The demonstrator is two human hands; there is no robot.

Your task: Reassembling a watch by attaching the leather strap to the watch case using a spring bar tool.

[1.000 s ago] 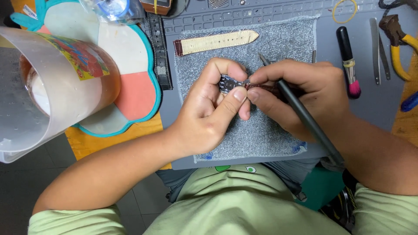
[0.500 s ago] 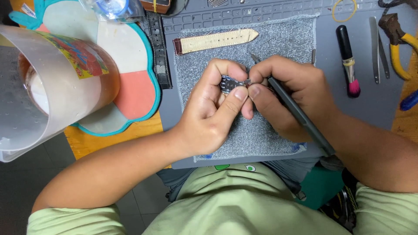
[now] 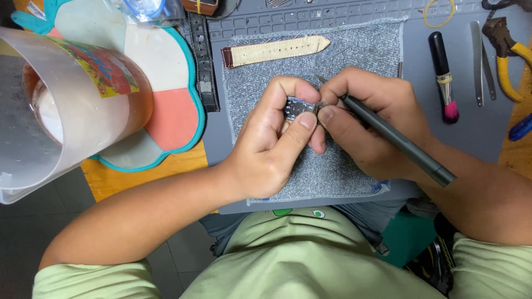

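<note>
Pinching a small watch case (image 3: pixel 299 106) between thumb and fingers, the left hand (image 3: pixel 271 144) holds it just above the middle of a grey cloth (image 3: pixel 332 166) that lies on a grey mat (image 3: pixel 465 127). The fingers curl tight round the case, so only its dark face and metal edge show. The right hand (image 3: pixel 371 119) is closed round a slim dark tool (image 3: pixel 399 141), held like a pen; its shaft runs back to the near right across the wrist, and its thin tip (image 3: pixel 321 80) pokes out on the far side of the fingers. The right thumb presses against the right edge of the case, touching the left thumb. Whether the tip meets the case cannot be told, as the fingers hide that spot.

On the far part of the cloth lies a cream strap (image 3: pixel 274 51), flat and well apart from the hands. A dark strap (image 3: pixel 204 61) lies just off the left edge of the cloth. To the left stands a clear plastic cup (image 3: pixel 66 105) on a flower-shaped coaster (image 3: pixel 172 122). To the right, on the mat, lie a small brush with a pink tip (image 3: pixel 443 77), a pair of tweezers (image 3: pixel 480 61) and yellow-handled pliers (image 3: pixel 512 55). A yellow rubber band (image 3: pixel 439 11) rests at the far edge.
</note>
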